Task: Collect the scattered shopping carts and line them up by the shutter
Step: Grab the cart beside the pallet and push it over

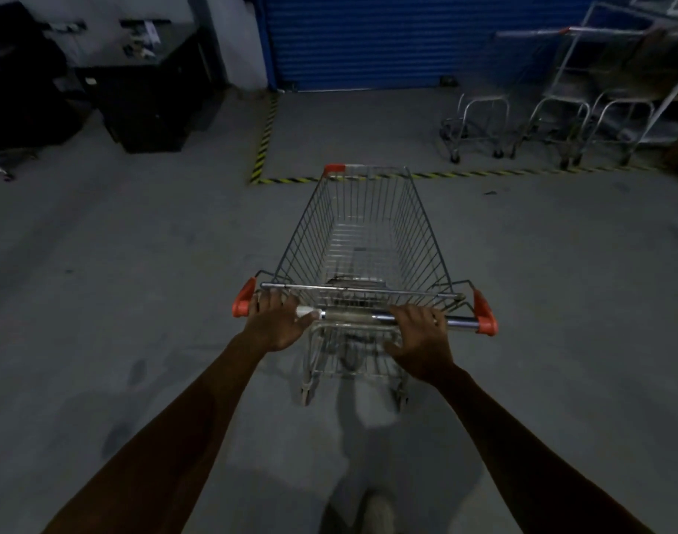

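Note:
An empty wire shopping cart (362,240) with orange corner caps stands in front of me on the grey floor, pointing toward the blue shutter (387,40) at the back. My left hand (277,319) grips the left part of its chrome handle (353,316). My right hand (420,335) grips the handle right of centre. Other carts (553,121) stand at the back right by the shutter, inside a zone marked by yellow-black tape (266,129); the cart's front end reaches the tape line.
Black cabinets (152,98) and dark equipment fill the back left by a white wall. A metal rack (645,52) rises at the far right. Open concrete floor lies on both sides of the cart. My shoe (376,514) shows at the bottom.

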`<control>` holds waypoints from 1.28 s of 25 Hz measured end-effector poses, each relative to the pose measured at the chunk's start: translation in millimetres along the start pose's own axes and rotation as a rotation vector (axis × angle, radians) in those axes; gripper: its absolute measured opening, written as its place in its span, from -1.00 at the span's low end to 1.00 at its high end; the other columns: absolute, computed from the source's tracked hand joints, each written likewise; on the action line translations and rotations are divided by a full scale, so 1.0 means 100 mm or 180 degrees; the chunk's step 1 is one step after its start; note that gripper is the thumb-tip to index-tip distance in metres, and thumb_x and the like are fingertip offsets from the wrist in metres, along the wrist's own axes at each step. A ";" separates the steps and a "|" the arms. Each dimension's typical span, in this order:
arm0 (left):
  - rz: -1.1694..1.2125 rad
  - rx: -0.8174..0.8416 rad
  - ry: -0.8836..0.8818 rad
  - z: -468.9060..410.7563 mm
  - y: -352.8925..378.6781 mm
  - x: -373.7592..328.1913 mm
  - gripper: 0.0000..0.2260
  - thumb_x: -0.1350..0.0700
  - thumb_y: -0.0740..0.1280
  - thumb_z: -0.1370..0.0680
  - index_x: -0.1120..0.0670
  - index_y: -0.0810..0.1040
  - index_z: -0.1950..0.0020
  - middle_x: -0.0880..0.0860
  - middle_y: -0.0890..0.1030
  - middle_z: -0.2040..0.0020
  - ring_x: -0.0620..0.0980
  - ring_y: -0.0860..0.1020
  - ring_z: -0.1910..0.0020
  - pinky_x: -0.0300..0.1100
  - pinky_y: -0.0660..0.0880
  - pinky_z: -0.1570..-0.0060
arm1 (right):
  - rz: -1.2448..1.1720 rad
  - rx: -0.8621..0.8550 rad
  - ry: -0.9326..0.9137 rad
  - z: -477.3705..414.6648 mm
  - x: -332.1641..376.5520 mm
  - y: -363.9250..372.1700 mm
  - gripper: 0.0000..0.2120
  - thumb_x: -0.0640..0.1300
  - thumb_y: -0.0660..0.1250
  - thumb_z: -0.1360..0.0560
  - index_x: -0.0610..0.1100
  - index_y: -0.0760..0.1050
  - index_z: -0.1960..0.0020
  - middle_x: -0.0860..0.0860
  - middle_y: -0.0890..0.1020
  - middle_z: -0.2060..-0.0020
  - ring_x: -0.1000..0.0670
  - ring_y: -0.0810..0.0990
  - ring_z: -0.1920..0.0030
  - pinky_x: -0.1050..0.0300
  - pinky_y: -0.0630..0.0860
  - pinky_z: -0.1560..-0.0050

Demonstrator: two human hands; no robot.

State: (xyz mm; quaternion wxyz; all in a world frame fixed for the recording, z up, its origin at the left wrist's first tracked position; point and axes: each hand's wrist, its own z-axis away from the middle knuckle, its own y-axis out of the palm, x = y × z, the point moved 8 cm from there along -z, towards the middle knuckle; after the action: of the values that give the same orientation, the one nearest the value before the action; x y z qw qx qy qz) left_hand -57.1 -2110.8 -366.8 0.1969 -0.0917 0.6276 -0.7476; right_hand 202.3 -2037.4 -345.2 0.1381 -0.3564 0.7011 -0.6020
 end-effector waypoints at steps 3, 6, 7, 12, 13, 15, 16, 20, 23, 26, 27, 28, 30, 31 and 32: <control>0.0029 0.0021 -0.0099 -0.78 -0.18 -0.25 -0.08 -0.56 -0.17 -0.31 -0.03 0.28 -0.46 0.20 0.22 -0.50 0.24 0.10 -0.49 0.16 -0.05 -0.47 | 0.0058 0.0179 -0.0106 -0.84 -0.51 0.02 -0.38 0.29 0.21 -0.36 -0.07 0.46 -0.28 -0.11 0.63 -0.05 -0.17 0.60 -0.04 -0.29 0.44 -0.17; -0.0137 0.0048 -0.0102 -1.53 -0.34 -0.58 0.08 -0.60 -0.24 -0.17 0.00 0.19 -0.52 0.18 0.16 -0.52 0.21 0.03 -0.51 0.12 -0.18 -0.44 | 0.0112 0.0279 -0.0070 -1.57 -1.01 0.11 -0.40 0.23 0.34 -0.33 -0.08 0.50 -0.27 -0.09 0.64 -0.07 -0.16 0.60 -0.08 -0.23 0.42 -0.19; -0.0186 -0.0005 -0.0061 -1.78 -0.41 -0.65 0.11 -0.63 -0.25 -0.15 0.00 0.19 -0.51 0.19 0.17 -0.52 0.21 0.05 -0.50 0.12 -0.17 -0.43 | 0.0116 0.0239 -0.0022 -1.83 -1.15 0.14 -0.40 0.21 0.36 -0.32 -0.07 0.50 -0.27 -0.07 0.63 -0.07 -0.14 0.59 -0.09 -0.20 0.40 -0.21; -0.0221 -0.0484 0.0191 -3.44 -0.71 -0.80 -0.03 -0.62 -0.16 -0.28 0.04 0.47 -0.32 0.29 0.45 -0.29 0.29 0.41 -0.28 0.19 0.30 -0.30 | 0.0033 -0.0125 0.0310 -3.22 -1.79 0.39 -0.53 0.13 0.33 -0.35 -0.04 0.54 -0.20 -0.03 0.62 0.01 -0.11 0.56 -0.04 -0.12 0.36 -0.19; -0.0306 -0.0541 0.0217 -3.81 -0.77 -0.81 -0.08 -0.60 -0.14 -0.33 0.05 0.56 -0.21 0.28 0.53 -0.18 0.30 0.50 -0.17 0.19 0.40 -0.21 | -0.0001 -0.0087 0.0387 -3.52 -1.91 0.46 -0.54 0.13 0.31 -0.36 -0.03 0.53 -0.20 -0.02 0.62 0.00 -0.10 0.55 -0.05 -0.11 0.35 -0.20; -0.0176 -0.0353 0.0193 -4.61 -0.83 -0.80 -0.13 -0.58 -0.13 -0.37 0.07 0.63 -0.03 0.26 0.60 0.01 0.28 0.58 0.00 0.15 0.50 -0.08 | -0.0043 -0.0014 0.0501 -4.12 -2.16 0.57 -0.52 0.14 0.30 -0.37 -0.02 0.51 -0.24 -0.03 0.60 -0.03 -0.12 0.53 -0.09 -0.12 0.34 -0.22; -0.0086 -0.0207 0.0229 -5.00 -0.85 -0.82 -0.13 -0.58 -0.13 -0.37 0.09 0.63 0.00 0.26 0.60 0.04 0.27 0.58 0.02 0.14 0.50 -0.07 | -0.0067 -0.0049 0.0492 -4.40 -2.28 0.60 -0.49 0.12 0.31 -0.36 -0.03 0.50 -0.26 -0.04 0.60 -0.05 -0.13 0.53 -0.11 -0.14 0.35 -0.23; -0.0381 -0.0286 0.0320 -6.43 -1.26 -1.13 -0.06 -0.61 -0.11 -0.33 0.10 0.59 -0.19 0.27 0.57 -0.17 0.30 0.50 -0.22 0.23 0.36 -0.28 | 0.0126 0.0098 0.0465 -5.48 -2.84 0.71 -0.34 0.14 0.36 -0.36 -0.05 0.38 -0.41 -0.12 0.53 -0.26 -0.22 0.46 -0.30 -0.28 0.25 -0.36; -0.0304 -0.0285 0.0497 -7.32 -1.48 -1.59 0.00 -0.61 -0.17 -0.28 0.14 0.57 -0.16 0.35 0.53 -0.16 0.33 0.49 -0.19 0.17 0.36 -0.26 | 0.0438 0.0350 0.0916 -6.12 -3.45 0.87 -0.09 0.20 0.43 -0.28 -0.03 0.19 -0.53 -0.24 0.29 -0.48 -0.31 0.21 -0.49 -0.39 -0.09 -0.44; -0.0240 -0.0240 0.0439 -8.28 -1.50 -2.01 -0.14 -0.54 -0.13 -0.41 0.15 0.61 0.07 0.31 0.59 0.11 0.29 0.60 0.11 0.16 0.55 0.03 | 0.0532 0.0385 0.1292 -6.88 -4.20 0.92 -0.06 0.24 0.35 -0.40 -0.01 -0.08 -0.59 -0.25 -0.04 -0.56 -0.30 -0.13 -0.55 -0.35 -0.37 -0.41; -0.0229 -0.0345 0.0457 -8.58 -1.53 -2.17 -0.19 -0.53 -0.08 -0.41 0.14 0.61 0.07 0.28 0.60 0.12 0.27 0.60 0.12 0.13 0.55 0.04 | 0.0571 0.0451 0.1328 -7.13 -4.44 0.93 -0.07 0.25 0.30 -0.44 0.00 -0.16 -0.58 -0.24 -0.13 -0.56 -0.29 -0.22 -0.54 -0.35 -0.42 -0.38; -0.0253 -0.0442 0.0484 -8.90 -1.58 -2.33 -0.22 -0.52 -0.01 -0.40 0.13 0.61 0.06 0.27 0.59 0.11 0.26 0.59 0.11 0.11 0.53 0.01 | 0.0618 0.0492 0.1368 -7.40 -4.70 0.94 -0.08 0.25 0.27 -0.47 0.00 -0.23 -0.58 -0.23 -0.19 -0.55 -0.29 -0.28 -0.53 -0.35 -0.46 -0.35; -0.0255 -0.0606 0.0595 -9.55 -1.72 -2.74 -0.25 -0.49 0.06 -0.35 0.15 0.59 0.01 0.29 0.57 0.07 0.29 0.55 0.04 0.14 0.47 -0.06 | 0.0728 0.0489 0.1414 -7.98 -5.29 0.94 -0.08 0.27 0.24 -0.48 -0.01 -0.24 -0.58 -0.23 -0.20 -0.55 -0.29 -0.29 -0.53 -0.39 -0.44 -0.33; -0.0168 -0.0626 0.0646 -9.88 -1.78 -2.95 -0.25 -0.48 0.07 -0.35 0.16 0.59 -0.01 0.30 0.57 0.05 0.30 0.54 0.01 0.16 0.44 -0.10 | 0.0756 0.0492 0.1418 -8.26 -5.59 0.93 -0.08 0.28 0.25 -0.47 -0.02 -0.22 -0.58 -0.23 -0.17 -0.56 -0.29 -0.26 -0.53 -0.41 -0.40 -0.35; -0.0140 -0.0615 0.0661 -10.16 -1.84 -3.15 -0.26 -0.47 0.07 -0.36 0.16 0.59 -0.04 0.30 0.58 0.03 0.31 0.53 -0.03 0.16 0.42 -0.13 | 0.0747 0.0551 0.1431 -8.53 -5.87 0.92 -0.08 0.29 0.25 -0.45 -0.02 -0.19 -0.58 -0.23 -0.14 -0.56 -0.30 -0.23 -0.54 -0.42 -0.36 -0.37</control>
State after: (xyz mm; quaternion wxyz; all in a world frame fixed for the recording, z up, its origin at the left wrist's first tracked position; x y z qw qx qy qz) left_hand -195.3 -1040.2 -351.8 0.1047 -0.0461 0.7115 -0.6934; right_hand 56.1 -1008.0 -367.7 0.0778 -0.1169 0.6966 -0.7036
